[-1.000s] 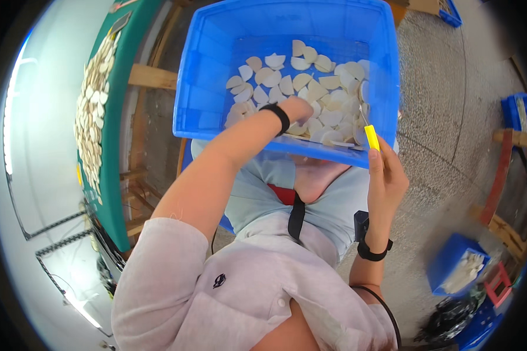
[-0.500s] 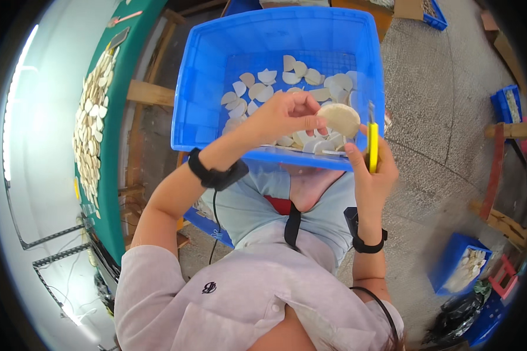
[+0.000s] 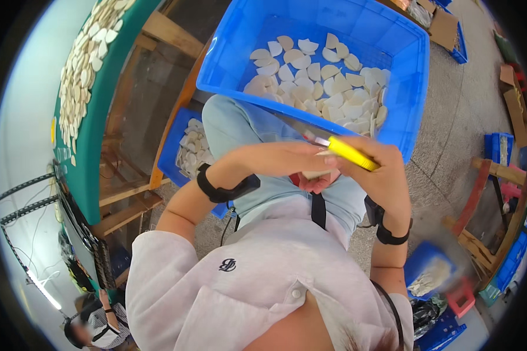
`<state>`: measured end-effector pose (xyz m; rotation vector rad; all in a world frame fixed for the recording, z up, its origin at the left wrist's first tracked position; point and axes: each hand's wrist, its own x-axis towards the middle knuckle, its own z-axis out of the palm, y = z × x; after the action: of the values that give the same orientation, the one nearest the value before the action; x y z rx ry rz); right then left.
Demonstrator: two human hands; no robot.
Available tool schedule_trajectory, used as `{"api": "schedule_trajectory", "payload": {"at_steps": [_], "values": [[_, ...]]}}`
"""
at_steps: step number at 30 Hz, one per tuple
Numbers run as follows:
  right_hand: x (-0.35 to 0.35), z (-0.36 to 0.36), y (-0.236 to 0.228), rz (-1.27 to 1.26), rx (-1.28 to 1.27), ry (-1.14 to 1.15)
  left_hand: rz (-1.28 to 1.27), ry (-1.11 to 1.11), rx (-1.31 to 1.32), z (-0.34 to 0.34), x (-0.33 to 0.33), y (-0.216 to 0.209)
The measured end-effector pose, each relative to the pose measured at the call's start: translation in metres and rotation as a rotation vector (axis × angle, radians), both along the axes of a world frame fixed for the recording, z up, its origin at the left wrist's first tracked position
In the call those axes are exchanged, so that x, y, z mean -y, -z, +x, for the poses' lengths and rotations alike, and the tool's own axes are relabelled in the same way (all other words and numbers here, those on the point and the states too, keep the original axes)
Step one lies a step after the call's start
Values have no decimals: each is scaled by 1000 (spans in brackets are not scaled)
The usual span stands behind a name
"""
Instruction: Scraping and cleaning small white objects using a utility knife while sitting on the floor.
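My right hand (image 3: 379, 167) is closed round a yellow utility knife (image 3: 352, 153), its blade end pointing left over my left hand. My left hand (image 3: 295, 159) is bent inward in front of my lap, with its fingers curled. It grips a flat cream-coloured rounded piece (image 3: 316, 174), mostly hidden by the fingers of both hands. Just beyond the hands stands a large blue plastic bin (image 3: 249, 20). Many flat half-round white and cream pieces (image 3: 310, 73) lie scattered and overlapping on its bottom, thickest towards its near right side.
A smaller blue bin (image 3: 168, 153) of similar pieces stands left of my legs. At far left a green-topped table (image 3: 91, 190) carries a long heap of pieces (image 3: 82, 76). Another blue bin (image 3: 430, 257) stands at right, near a wooden frame (image 3: 474, 248). Another person (image 3: 102, 324) is at lower left.
Both hands have come down from over the big bin to my lap with the cream piece and the knife. The knife has tipped from upright to slanting left. The view has shifted.
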<state>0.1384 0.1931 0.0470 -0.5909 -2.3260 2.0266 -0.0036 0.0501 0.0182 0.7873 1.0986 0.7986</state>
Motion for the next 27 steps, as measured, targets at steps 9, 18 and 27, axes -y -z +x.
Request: {"api": "schedule_trajectory", "payload": {"at_steps": [9,18,27], "values": [[25,4,11,161,-191,308,292,-570,168,18,29,4],[41,2,0,520,-164,180,369,-830,550,15,36,8],[49,-3,-6,699,-280,55,306,-883,-4,18,37,-8]]}}
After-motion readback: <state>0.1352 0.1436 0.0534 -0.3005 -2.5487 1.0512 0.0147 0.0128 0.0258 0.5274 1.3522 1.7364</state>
